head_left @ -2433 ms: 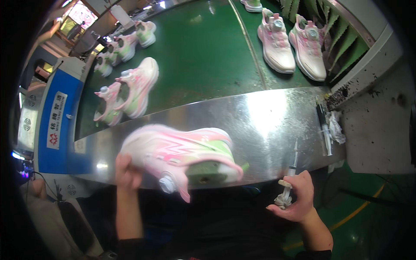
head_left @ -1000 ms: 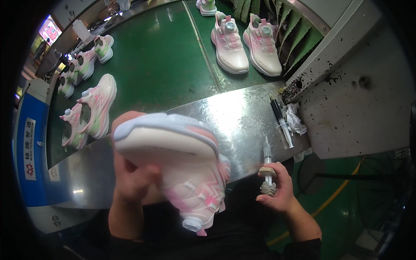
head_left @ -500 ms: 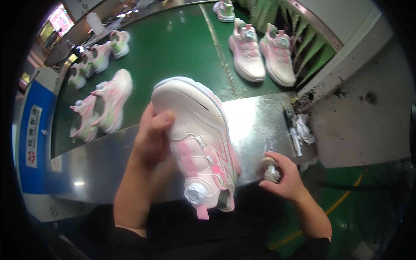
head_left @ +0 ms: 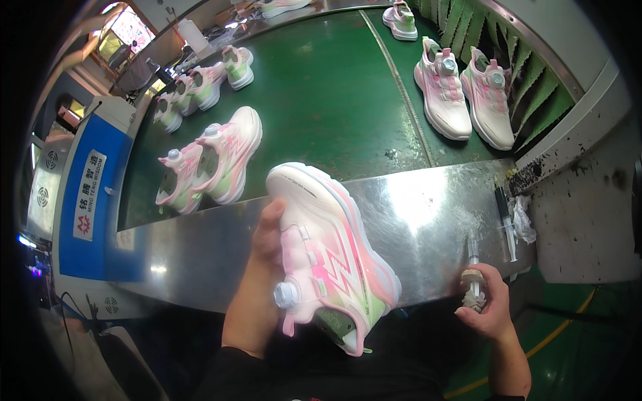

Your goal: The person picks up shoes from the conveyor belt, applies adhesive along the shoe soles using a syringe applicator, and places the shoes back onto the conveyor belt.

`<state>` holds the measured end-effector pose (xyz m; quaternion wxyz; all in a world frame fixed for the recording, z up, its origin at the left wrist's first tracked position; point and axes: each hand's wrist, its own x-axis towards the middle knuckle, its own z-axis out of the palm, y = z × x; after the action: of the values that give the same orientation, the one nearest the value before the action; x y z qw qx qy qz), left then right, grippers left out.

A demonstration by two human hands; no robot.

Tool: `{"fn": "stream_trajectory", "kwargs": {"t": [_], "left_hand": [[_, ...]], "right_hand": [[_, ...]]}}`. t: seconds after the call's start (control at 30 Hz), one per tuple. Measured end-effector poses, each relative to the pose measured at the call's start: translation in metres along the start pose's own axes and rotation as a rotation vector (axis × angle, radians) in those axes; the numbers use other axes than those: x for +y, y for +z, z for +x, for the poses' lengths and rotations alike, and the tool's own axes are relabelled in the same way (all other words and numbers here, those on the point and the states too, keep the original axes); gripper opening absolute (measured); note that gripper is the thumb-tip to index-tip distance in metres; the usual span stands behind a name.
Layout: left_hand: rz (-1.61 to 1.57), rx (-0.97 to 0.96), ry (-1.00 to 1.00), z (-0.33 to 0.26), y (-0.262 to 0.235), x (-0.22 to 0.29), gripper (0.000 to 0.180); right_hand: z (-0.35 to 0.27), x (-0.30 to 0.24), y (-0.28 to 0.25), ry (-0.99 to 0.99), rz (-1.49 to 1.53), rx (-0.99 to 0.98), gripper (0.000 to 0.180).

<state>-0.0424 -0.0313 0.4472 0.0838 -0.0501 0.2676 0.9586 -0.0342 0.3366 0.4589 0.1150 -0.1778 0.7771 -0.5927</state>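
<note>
A white, pink and green sneaker (head_left: 341, 250) with a dial lace closure (head_left: 286, 295) hangs in front of me, toe away and its side turned up to view. My left hand (head_left: 267, 230) is closed on it at the forefoot, thumb on the upper, the other fingers hidden beneath. Off to the right, my right hand (head_left: 493, 304) grips a clear syringe (head_left: 474, 250) with whitish, crumpled material around its lower part. The syringe points away from me, over the metal ledge's edge, apart from the sneaker.
Matching sneakers stand on a green conveyor belt (head_left: 321, 87): a pair at left (head_left: 231, 157), a pair at right (head_left: 445, 93), several farther back. The metal ledge (head_left: 194, 267) carries another syringe (head_left: 509, 234) and crumpled white paper (head_left: 523, 220). Green strip flaps (head_left: 468, 33) hang at far right.
The sneaker has rolled so that its side and heel opening show more, and its toe sits lower in view. My right hand still holds the syringe, now seen more clearly. The whole view has shifted left.
</note>
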Motion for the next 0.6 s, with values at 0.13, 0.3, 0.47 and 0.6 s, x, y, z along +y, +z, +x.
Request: {"fn": "stream_trajectory", "kwargs": {"t": [0.13, 0.3, 0.47, 0.6], "left_hand": [[0.083, 0.032, 0.103, -0.01, -0.003, 0.004, 0.057], [0.015, 0.061, 0.118, -0.018, 0.01, 0.002, 0.055], [0.099, -0.017, 0.158, -0.012, 0.0, 0.001, 0.055], [0.131, -0.002, 0.118, -0.021, -0.001, 0.002, 0.057]], "right_hand": [[0.0, 0.001, 0.0, 0.084, -0.009, -0.035, 0.069], [0.001, -0.016, 0.007, -0.001, 0.14, -0.023, 0.078], [0.012, -0.035, 0.028, -0.179, 0.75, -0.142, 0.088], [0.033, -0.064, 0.057, -0.281, 0.824, -0.276, 0.073]]}}
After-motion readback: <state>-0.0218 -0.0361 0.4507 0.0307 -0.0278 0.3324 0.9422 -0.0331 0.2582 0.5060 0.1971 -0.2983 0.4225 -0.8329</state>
